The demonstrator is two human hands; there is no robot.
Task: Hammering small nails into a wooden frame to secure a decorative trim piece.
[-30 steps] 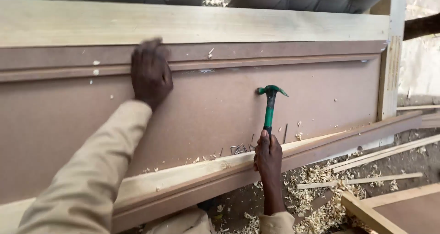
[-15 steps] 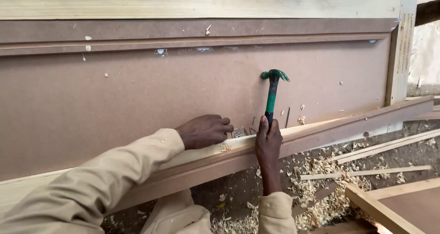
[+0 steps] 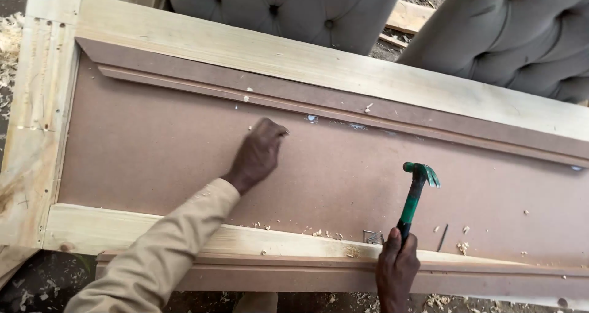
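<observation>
The left hand (image 3: 257, 153) is resting on the brown panel (image 3: 153, 159), fingers pinched together close under the moulding strip (image 3: 202, 87); what they are pinching, if anything, is too small to tell, though a nail is likely. The right hand (image 3: 397, 269) is gripping the lower end of the hammer (image 3: 415, 193), closed around its green handle, with the head standing upright over the panel, well to the right of the left hand.

In judgement, the step in hand is the placing of a nail near the strip. The next move is calling for the hammer to be carried across to the left hand and brought down squarely, with the fingers kept clear of the strike.

A small heap of nails (image 3: 372, 237) is lying against the near rail (image 3: 184, 236), just left of the right hand. One loose nail (image 3: 443, 237) is lying to the hammer's right. Shavings (image 3: 461, 247) are scattered over the panel.

The panel is sitting inside a pale wooden frame (image 3: 43, 104), whose far rail (image 3: 294, 58) is running along the top. Grey buttoned cushions (image 3: 288, 9) are standing behind the frame. The floor (image 3: 24, 288) at lower left is showing dark, with shavings on it
</observation>
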